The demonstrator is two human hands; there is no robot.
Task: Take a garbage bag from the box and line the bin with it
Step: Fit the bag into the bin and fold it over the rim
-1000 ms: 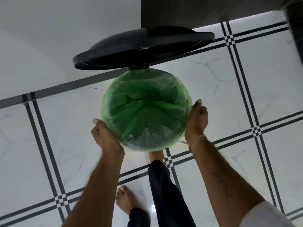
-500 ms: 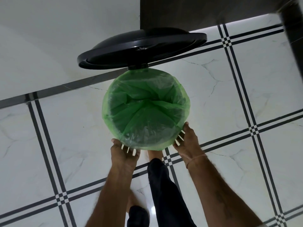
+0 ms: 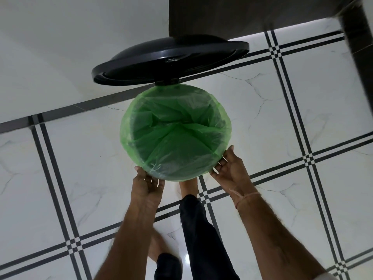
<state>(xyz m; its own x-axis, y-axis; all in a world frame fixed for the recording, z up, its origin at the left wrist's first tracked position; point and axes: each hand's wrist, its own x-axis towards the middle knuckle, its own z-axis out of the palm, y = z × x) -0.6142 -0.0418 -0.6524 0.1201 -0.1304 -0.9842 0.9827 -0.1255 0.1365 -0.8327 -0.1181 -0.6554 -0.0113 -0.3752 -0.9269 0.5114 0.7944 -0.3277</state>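
A green garbage bag point(image 3: 177, 138) lines the round bin, its mouth folded out over the rim and hiding the bin's body. The black lid point(image 3: 167, 59) stands tilted open behind it. My left hand point(image 3: 148, 186) is at the near-left edge, palm up, fingers reaching under the bag's overhang and touching it. My right hand point(image 3: 230, 168) does the same at the near-right edge. The fingertips of both hands are hidden by the bag. No box is in view.
The bin stands on a white marble floor point(image 3: 302, 118) with dark grid lines, close to a white wall point(image 3: 60, 47). A dark cabinet point(image 3: 222, 15) and a dark post point(image 3: 357, 33) rise behind. My bare foot point(image 3: 186, 186) sits just under the bin's near edge.
Both hands slid from the left and right sides of the rim to its near edge and turned palm up. The bag's edge sits a little lower over the rim.
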